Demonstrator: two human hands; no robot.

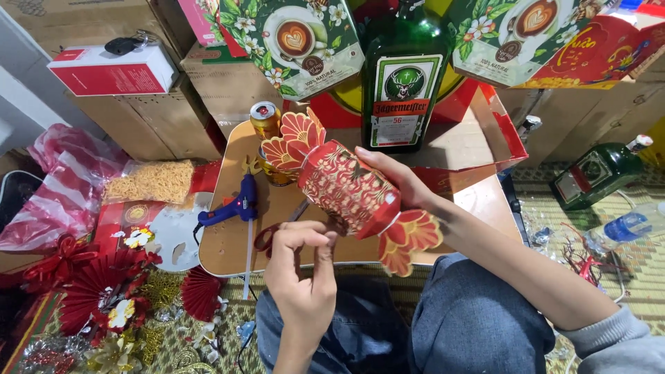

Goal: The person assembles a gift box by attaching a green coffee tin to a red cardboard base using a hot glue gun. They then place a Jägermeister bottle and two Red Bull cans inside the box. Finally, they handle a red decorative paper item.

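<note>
At far left we see red paper fans on the floor, then a blue glue gun lying on the wooden tabletop. Our left hand has its fingers pinched shut under the red cracker-shaped box. Our right hand grips that box, tilted above the tabletop, before a green bottle.

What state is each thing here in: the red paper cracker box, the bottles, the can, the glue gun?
Red cracker-shaped box: closed, lifted off the board, tilted.
Right hand: gripping the box.
Left hand: fingers pinched beneath the box.
Big green bottle: upright.
Small green bottle: lying on its side, capped.
Gold can: upright, unopened.
Blue glue gun: lying on the wooden board.
</note>
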